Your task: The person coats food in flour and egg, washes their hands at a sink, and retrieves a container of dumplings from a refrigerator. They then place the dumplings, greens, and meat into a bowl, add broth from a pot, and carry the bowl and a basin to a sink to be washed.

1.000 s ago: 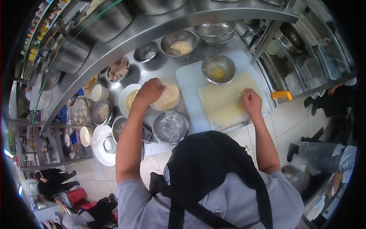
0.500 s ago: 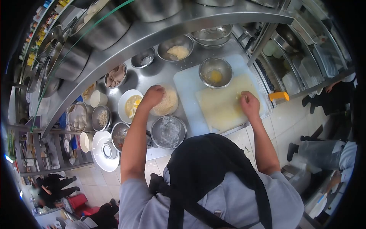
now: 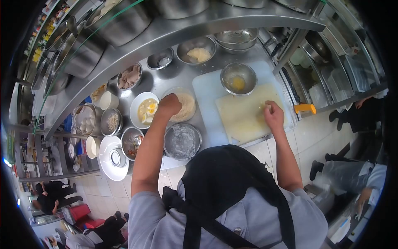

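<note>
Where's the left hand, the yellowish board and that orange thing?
Left hand [image 3: 170, 106]: head view, back of the hand.
Yellowish board [image 3: 238, 118]: head view, bare surface.
Orange thing [image 3: 305, 108]: head view, its middle.

I have little sideways room at the left hand: the round bowl of pale beige crumbs lies beneath it, the white round bowl of egg pieces is close on its left, and the grey steel bowl dusted with white powder fills the near side. Beyond, I find a bare patch of the shiny steel surface, capped by the long curved steel shelf. From the right hand I get a flat lane leftward over the pale-yellow board; the steel bowl of yellow liquid obstructs its far side.
</note>
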